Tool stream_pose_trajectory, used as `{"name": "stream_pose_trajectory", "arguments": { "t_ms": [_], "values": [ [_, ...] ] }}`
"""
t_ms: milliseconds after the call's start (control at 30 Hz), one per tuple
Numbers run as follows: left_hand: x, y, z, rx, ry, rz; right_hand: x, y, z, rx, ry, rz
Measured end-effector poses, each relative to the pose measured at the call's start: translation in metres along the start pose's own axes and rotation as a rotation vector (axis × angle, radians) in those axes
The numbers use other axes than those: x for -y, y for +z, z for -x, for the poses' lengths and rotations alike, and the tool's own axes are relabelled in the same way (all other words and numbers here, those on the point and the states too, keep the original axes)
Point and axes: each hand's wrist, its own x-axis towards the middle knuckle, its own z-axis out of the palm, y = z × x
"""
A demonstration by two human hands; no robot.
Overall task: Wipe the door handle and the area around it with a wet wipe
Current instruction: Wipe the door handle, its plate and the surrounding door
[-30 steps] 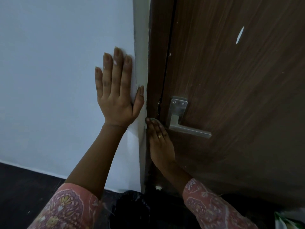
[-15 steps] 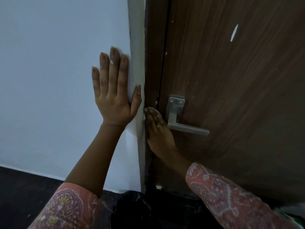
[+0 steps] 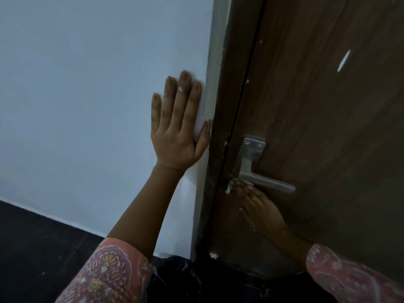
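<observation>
- Brushed metal marks the door handle (image 3: pixel 263 181), which is fixed near the left edge of the brown wooden door (image 3: pixel 328 127).
- The right hand (image 3: pixel 258 206) is pressed flat against the door just under the lever; it is blurred.
- A crumpled wet wipe (image 3: pixel 230 187) is glimpsed at its fingertips, apparently pinned beneath them.
- The left hand (image 3: pixel 177 127) is spread open, empty, flat on the white wall (image 3: pixel 87 106) beside the door frame (image 3: pixel 227 84).

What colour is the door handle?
Brushed silver-grey metal door handle, clearest in the head view.
</observation>
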Motion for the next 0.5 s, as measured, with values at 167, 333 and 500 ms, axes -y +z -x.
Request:
{"name": "stream_pose_trajectory", "arguments": {
  "t_ms": [167, 333, 500],
  "values": [
    [0.001, 0.0, 0.0, 0.016, -0.007, 0.014, 0.011, -0.013, -0.045, -0.075, -0.243, 0.185],
    [0.002, -0.001, 0.0, 0.023, -0.008, -0.001, -0.015, -0.011, -0.038, 0.021, -0.053, 0.14],
    [0.0, -0.001, 0.0, 0.007, -0.012, -0.001, -0.006, 0.019, -0.005, -0.184, -0.173, 0.172]
  ]
}}
